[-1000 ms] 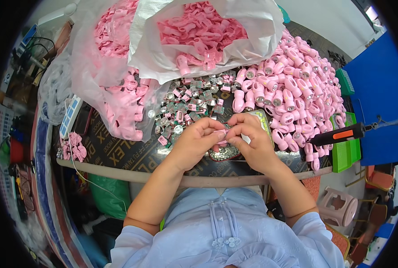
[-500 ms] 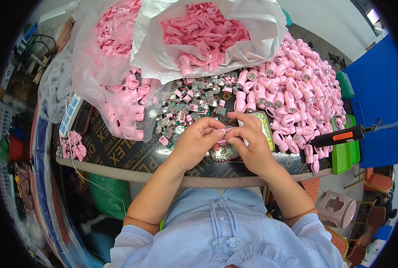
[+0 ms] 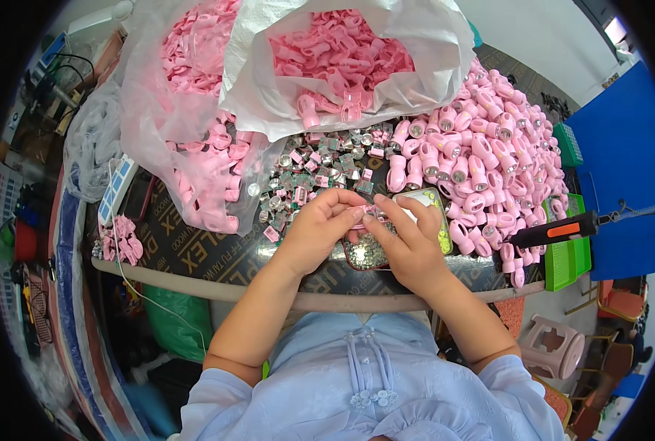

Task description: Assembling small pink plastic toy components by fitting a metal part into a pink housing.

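Pink plastic flashlight housing, mostly covered by fingers, sits between both hands, raised above a shallow tray of tiny silvery pieces. Well to the left of the left hand, loose pink parts lie heaped by the edge of the counter, with a white power strip behind them. Nearer that hand, a clear plastic bag spills pink shells. The left hand pinches the housing between thumb and fingers. Just beyond it lie loose lamp inserts with shiny reflectors, and past those an open white sack full of more shells. The right hand has its fingertips at the housing's other side; whether it grips or only presses, I cannot tell. Partly behind it sits a box of small yellow-green pieces. Farther right rises a large heap of pink flashlights with lenses fitted, apparently finished; beside it hangs a black-and-orange electric screwdriver. The housing in hand looks partway assembled, and plenty of shells and inserts remain uncombined.
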Motion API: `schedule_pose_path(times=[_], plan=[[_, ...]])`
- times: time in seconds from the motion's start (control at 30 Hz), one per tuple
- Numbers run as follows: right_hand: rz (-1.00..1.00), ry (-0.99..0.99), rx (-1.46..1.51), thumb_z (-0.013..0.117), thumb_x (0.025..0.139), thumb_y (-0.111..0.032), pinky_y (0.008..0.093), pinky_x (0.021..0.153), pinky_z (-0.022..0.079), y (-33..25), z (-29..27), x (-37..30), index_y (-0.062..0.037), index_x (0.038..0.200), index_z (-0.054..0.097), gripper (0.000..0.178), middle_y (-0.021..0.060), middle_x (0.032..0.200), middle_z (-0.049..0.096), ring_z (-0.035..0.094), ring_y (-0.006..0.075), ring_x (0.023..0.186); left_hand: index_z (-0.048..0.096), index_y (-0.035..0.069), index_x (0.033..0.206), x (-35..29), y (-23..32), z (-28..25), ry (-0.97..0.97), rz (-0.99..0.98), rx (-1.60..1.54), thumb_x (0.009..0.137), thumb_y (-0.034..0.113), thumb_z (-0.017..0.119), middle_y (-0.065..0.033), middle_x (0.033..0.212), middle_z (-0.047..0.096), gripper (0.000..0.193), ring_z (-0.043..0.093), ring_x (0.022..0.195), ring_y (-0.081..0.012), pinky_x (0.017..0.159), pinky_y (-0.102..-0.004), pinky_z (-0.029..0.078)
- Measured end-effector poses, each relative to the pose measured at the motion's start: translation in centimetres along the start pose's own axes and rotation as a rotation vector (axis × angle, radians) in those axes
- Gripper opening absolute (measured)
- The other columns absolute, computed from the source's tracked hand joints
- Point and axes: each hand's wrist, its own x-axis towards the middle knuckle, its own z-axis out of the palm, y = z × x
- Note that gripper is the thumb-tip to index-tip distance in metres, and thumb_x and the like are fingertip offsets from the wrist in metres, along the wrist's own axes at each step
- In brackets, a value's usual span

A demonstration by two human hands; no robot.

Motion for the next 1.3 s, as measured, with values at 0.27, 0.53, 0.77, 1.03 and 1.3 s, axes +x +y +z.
schedule_pose_path(times=[0.27,0.53,0.77,1.03,1.3], plan=[[0.014,-0.180,-0.171,0.064,0.086,-0.017,0.0518,0.109,0.028,-0.6,0.5,-1.0,-0.0169,0.138,0.058,0.052,0.0069,0.153,0.045,0.037,0.0330,0.138,0.057,0.001,0.118,0.3,-0.8,-0.8,0.030,0.085,-0.002,0.101,0.007,0.057,-0.0069,0.102,0.067,0.018,0.064,0.088,-0.0123,0.074,-0.0258,0.052],[0.230,-0.243,0.443,0.068,0.085,-0.013,0.0543,0.118,0.018,0.8,-0.2,0.4,-0.0095,0.149,0.044,0.069,0.0156,0.161,0.030,0.021,0.0433,0.149,0.059,0.001,0.114,0.7,-0.9,-1.0,0.103,0.151,-0.034,0.098,0.006,0.061,-0.0060,0.099,0.068,0.016,0.061,0.083,-0.0105,0.073,-0.0244,0.050],[0.305,0.129,0.270,0.066,0.086,-0.004,0.0475,0.106,0.042,7.0,3.1,7.6,-0.0025,0.119,0.066,0.033,0.0172,0.129,0.061,0.054,0.0383,0.124,0.058,0.002,0.111,0.5,-1.1,-1.3,0.112,0.129,-0.083,0.095,0.004,0.064,-0.0038,0.097,0.066,0.017,0.059,0.082,-0.0091,0.072,-0.0241,0.048],[0.150,-0.168,0.173,0.066,0.086,-0.011,0.0454,0.088,0.052,12.8,9.0,16.6,-0.0017,0.101,0.071,0.018,0.0173,0.102,0.071,0.065,0.0372,0.101,0.061,0.003,0.108,0.4,-1.4,-2.1,0.110,0.185,-0.092,0.092,0.001,0.066,-0.0043,0.100,0.067,0.017,0.060,0.085,-0.0088,0.073,-0.0236,0.049],[0.381,-0.226,0.085,0.076,0.077,-0.026,0.0444,0.076,0.054,11.7,9.6,16.5,-0.0033,0.091,0.071,0.027,0.0158,0.088,0.071,0.069,0.0349,0.084,0.058,0.002,0.111,0.0,-1.0,-2.1,0.079,0.134,-0.069,0.095,0.002,0.064,-0.0058,0.100,0.066,0.017,0.060,0.083,-0.0092,0.069,-0.0235,0.048]])
